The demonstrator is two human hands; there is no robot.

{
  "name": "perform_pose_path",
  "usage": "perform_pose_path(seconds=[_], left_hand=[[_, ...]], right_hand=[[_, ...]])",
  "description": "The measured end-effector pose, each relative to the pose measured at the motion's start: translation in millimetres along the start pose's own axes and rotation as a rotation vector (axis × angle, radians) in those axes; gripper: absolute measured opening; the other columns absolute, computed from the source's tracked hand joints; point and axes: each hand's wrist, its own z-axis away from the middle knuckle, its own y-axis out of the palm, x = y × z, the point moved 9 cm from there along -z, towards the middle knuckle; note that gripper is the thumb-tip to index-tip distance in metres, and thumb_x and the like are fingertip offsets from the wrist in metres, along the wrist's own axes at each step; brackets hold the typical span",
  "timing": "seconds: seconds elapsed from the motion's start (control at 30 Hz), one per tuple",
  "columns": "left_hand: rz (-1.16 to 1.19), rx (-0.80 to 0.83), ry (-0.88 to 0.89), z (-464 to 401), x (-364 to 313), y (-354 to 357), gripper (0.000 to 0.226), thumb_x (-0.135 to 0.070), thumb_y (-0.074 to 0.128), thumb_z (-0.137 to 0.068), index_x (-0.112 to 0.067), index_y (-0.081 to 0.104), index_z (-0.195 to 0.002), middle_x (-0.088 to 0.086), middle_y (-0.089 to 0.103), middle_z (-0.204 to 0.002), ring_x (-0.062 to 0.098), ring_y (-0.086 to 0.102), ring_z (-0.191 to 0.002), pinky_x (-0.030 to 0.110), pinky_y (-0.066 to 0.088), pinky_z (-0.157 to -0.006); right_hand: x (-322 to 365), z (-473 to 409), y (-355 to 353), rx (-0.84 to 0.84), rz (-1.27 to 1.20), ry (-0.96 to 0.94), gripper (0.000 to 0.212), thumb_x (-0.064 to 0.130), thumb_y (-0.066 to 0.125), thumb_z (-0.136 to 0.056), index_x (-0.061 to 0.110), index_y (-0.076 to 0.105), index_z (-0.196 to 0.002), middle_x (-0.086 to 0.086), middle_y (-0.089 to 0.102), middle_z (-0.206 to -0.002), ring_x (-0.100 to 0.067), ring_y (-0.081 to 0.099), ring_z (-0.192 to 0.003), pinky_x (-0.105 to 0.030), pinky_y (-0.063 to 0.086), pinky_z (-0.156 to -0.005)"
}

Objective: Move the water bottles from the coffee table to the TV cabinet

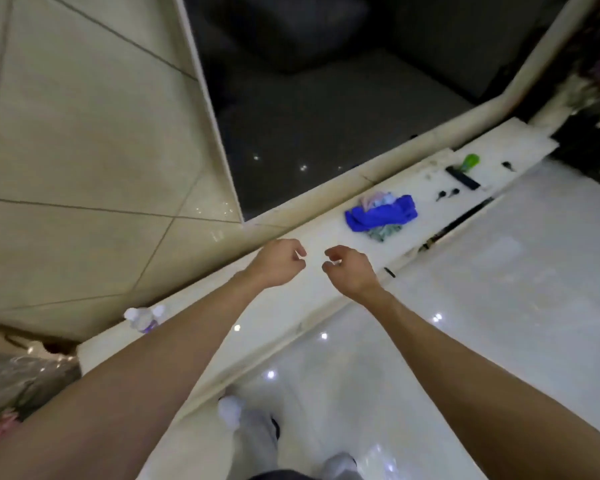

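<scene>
A long white TV cabinet (326, 233) runs diagonally under a dark TV screen (326, 109). Clear water bottles with white caps (144, 318) stand on its left end, partly hidden behind my left forearm. My left hand (278, 263) and my right hand (349, 268) hover side by side over the middle of the cabinet top, fingers loosely curled, holding nothing. The coffee table is out of view.
A blue cloth bundle (381, 213) lies on the cabinet to the right of my hands. Farther right are a black remote (463, 178), a green-capped bottle (469, 162) and small dark items. Glossy white floor (465, 306) lies below; my feet show at the bottom.
</scene>
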Motion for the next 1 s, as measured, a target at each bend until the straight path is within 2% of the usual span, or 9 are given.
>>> perform_pose_path(seconds=[0.2,0.43,0.6,0.7,0.77,0.87,1.0], left_hand=[[-0.067,0.129,0.225,7,-193,120,0.026,-0.022,0.06,-0.088,-0.013,0.066,-0.112,0.008,0.068,-0.114,0.025,0.063,-0.105,0.03,0.049,-0.088],[-0.186,0.319,0.572,48,-409,257,0.029,-0.021,0.057,-0.088,-0.011,0.065,-0.115,0.006,0.068,-0.107,0.022,0.063,-0.096,0.028,0.047,-0.083],[-0.262,0.445,0.746,67,-523,353,0.021,-0.022,0.059,-0.086,-0.015,0.067,-0.105,0.004,0.069,-0.101,0.021,0.064,-0.092,0.03,0.05,-0.08],[-0.336,0.515,0.859,79,-590,416,0.024,-0.022,0.059,-0.086,-0.014,0.066,-0.108,0.003,0.067,-0.101,0.019,0.062,-0.09,0.026,0.045,-0.077],[-0.363,0.561,0.927,85,-641,455,0.025,-0.021,0.058,-0.087,-0.013,0.066,-0.109,0.005,0.068,-0.104,0.021,0.062,-0.092,0.028,0.048,-0.081],[-0.354,0.6,1.007,88,-722,510,0.024,-0.019,0.058,-0.087,-0.011,0.066,-0.109,0.007,0.069,-0.105,0.023,0.063,-0.094,0.03,0.049,-0.085],[-0.315,0.676,1.072,104,-823,585,0.023,-0.018,0.06,-0.087,-0.011,0.067,-0.107,0.005,0.068,-0.101,0.019,0.059,-0.085,0.028,0.048,-0.079]], right_hand=[[-167,83,-139,-0.187,-0.086,0.179,0.04,0.023,0.057,-0.089,0.01,0.061,-0.126,-0.01,0.065,-0.128,-0.026,0.059,-0.118,-0.027,0.042,-0.1],[-338,203,-265,-0.444,-0.222,0.405,0.043,0.024,0.055,-0.089,0.009,0.059,-0.129,-0.008,0.064,-0.13,-0.023,0.059,-0.118,-0.028,0.044,-0.099],[-443,278,-323,-0.605,-0.313,0.555,0.043,0.023,0.054,-0.087,0.008,0.06,-0.127,-0.008,0.064,-0.129,-0.023,0.06,-0.118,-0.031,0.045,-0.099],[-505,312,-359,-0.68,-0.356,0.645,0.043,0.024,0.054,-0.087,0.009,0.06,-0.127,-0.007,0.064,-0.129,-0.022,0.06,-0.117,-0.03,0.045,-0.098],[-547,335,-390,-0.745,-0.375,0.704,0.043,0.025,0.054,-0.086,0.01,0.06,-0.127,-0.006,0.064,-0.129,-0.021,0.061,-0.115,-0.031,0.047,-0.098],[-610,370,-443,-0.85,-0.388,0.796,0.043,0.025,0.055,-0.085,0.01,0.061,-0.125,-0.007,0.065,-0.128,-0.022,0.062,-0.114,-0.032,0.047,-0.099],[-687,432,-503,-0.974,-0.432,0.944,0.042,0.027,0.054,-0.086,0.012,0.061,-0.124,-0.006,0.065,-0.128,-0.022,0.06,-0.115,-0.031,0.046,-0.099]])
